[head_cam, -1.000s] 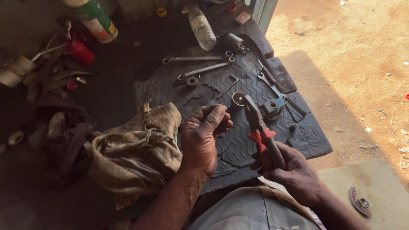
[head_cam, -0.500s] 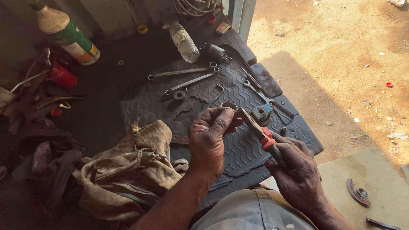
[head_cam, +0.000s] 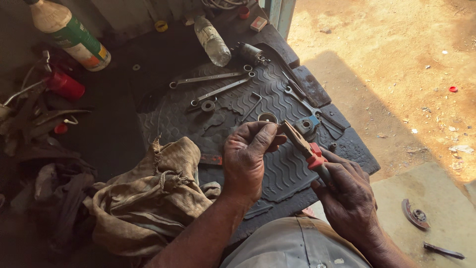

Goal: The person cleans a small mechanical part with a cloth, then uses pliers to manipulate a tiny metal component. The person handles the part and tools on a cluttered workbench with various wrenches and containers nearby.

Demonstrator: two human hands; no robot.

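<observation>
Two hands working: right hand (head_cam: 347, 196) is gripping red-handled pliers (head_cam: 306, 147), left hand (head_cam: 248, 154) fingers are curling closed at the pliers' nose.

Ribbed black rubber mat (head_cam: 277, 168) carries wrenches (head_cam: 208, 78) and rag (head_cam: 148, 203).

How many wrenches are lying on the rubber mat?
3: two long wrenches side by side at the rubber mat's far end, one near its right edge. Others may be hidden behind the hands.
</observation>
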